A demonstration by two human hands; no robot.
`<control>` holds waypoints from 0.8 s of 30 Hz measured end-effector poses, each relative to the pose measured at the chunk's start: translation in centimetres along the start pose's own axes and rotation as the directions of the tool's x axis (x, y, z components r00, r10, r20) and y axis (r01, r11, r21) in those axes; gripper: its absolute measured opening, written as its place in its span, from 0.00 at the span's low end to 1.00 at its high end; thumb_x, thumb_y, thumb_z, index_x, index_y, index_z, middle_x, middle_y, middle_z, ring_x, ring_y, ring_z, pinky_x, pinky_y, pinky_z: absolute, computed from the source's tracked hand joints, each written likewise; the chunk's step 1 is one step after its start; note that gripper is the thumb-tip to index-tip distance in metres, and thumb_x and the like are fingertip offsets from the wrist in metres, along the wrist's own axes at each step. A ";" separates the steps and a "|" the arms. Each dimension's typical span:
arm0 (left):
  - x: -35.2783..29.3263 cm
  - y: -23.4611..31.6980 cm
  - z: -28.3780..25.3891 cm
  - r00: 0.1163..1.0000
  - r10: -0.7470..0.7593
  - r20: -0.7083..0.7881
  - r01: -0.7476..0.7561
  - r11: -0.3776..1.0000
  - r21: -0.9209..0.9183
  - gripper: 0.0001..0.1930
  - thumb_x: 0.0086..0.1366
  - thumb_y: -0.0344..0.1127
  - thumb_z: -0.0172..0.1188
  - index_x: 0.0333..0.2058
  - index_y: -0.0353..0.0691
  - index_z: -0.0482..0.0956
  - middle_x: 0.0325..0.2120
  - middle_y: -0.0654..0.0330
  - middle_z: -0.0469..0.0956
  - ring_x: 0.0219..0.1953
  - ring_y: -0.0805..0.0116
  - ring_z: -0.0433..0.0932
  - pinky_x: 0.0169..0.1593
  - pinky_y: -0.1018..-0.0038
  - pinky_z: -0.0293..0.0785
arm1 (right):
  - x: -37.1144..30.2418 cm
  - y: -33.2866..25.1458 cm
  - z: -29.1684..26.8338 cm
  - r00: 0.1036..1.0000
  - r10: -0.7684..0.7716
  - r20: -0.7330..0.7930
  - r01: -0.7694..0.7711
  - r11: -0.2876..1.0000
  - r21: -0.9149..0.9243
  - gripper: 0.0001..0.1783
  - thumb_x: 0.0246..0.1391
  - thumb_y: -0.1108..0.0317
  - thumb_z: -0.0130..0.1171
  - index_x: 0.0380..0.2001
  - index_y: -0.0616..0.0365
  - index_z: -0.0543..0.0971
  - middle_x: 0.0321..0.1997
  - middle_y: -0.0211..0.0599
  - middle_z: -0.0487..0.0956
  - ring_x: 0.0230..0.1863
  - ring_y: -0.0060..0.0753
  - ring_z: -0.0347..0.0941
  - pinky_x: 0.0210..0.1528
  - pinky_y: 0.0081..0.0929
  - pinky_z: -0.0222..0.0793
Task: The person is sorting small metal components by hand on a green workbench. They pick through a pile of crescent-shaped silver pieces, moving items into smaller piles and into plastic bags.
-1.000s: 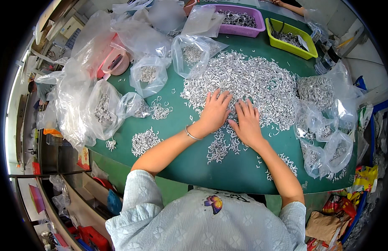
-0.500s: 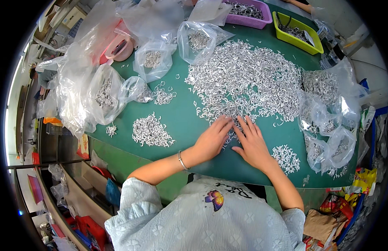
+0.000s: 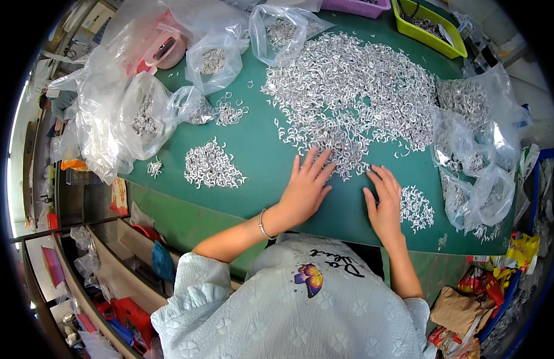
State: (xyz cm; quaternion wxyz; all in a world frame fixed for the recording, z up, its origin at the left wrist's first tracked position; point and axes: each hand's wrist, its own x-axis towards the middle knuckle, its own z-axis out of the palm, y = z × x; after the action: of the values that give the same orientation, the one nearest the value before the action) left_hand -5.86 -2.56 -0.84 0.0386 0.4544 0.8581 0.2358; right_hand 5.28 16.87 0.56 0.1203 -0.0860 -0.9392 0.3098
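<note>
1. I saw my left hand point(image 3: 305, 190) lying flat on the green table point(image 3: 259, 149), fingers spread wide and holding nothing.
2. My right hand point(image 3: 384, 203) lay flat too, fingers close together, also holding nothing.
3. The big heap of small silver hooks point(image 3: 354, 84) sat just past both hands, and my left fingertips touched its near edge.
4. 1 small pile of hooks point(image 3: 212, 164) lay well to the left, and 1 more small pile point(image 3: 417, 207) lay just beside my right hand.
5. Clear plastic bags point(image 3: 474, 155) of hooks sat on both sides.
6. I thought a fast sweep could push hooks off the near table edge or mix the piles.
</note>
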 end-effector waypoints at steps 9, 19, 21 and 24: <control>-1.5 1.1 -0.7 0.997 -0.020 0.080 0.021 1.000 -0.016 0.29 0.60 0.28 0.61 0.61 0.38 0.66 0.68 0.50 0.52 0.70 0.38 0.47 0.66 0.40 0.51 | 1.3 -1.3 1.2 0.982 -0.126 0.138 0.158 0.956 -0.248 0.31 0.53 0.67 0.62 0.61 0.57 0.69 0.70 0.38 0.61 0.72 0.52 0.51 0.67 0.61 0.47; -4.6 1.8 -0.9 0.991 -0.115 -0.063 0.096 0.964 -0.246 0.23 0.59 0.24 0.60 0.55 0.36 0.72 0.65 0.47 0.59 0.69 0.40 0.52 0.68 0.48 0.53 | -1.9 -2.8 0.9 0.953 -0.100 0.284 0.173 0.954 -0.245 0.31 0.55 0.62 0.61 0.61 0.60 0.68 0.70 0.37 0.61 0.74 0.47 0.48 0.69 0.63 0.41; -4.8 1.4 -1.1 0.971 -0.180 -0.159 0.130 0.951 -0.282 0.20 0.59 0.24 0.60 0.52 0.35 0.74 0.64 0.47 0.61 0.69 0.41 0.53 0.68 0.48 0.54 | -2.2 -2.6 0.7 0.969 -0.092 0.230 0.131 0.978 -0.160 0.32 0.54 0.63 0.61 0.61 0.61 0.68 0.70 0.38 0.61 0.74 0.47 0.48 0.69 0.63 0.41; -4.2 2.0 -0.6 0.988 -0.117 -0.100 0.091 0.967 -0.238 0.19 0.58 0.22 0.60 0.50 0.34 0.75 0.62 0.48 0.63 0.68 0.43 0.56 0.67 0.49 0.55 | -1.4 -3.3 1.2 0.969 -0.110 0.220 0.138 0.983 -0.119 0.33 0.53 0.64 0.62 0.61 0.62 0.67 0.70 0.40 0.62 0.74 0.46 0.49 0.69 0.63 0.41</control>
State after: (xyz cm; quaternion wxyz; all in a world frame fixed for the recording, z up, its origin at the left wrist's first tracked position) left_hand -2.04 -5.14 -0.07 0.0554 0.3871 0.8480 0.3578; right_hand 6.00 13.25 1.33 0.0321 -0.0012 -0.9688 0.2456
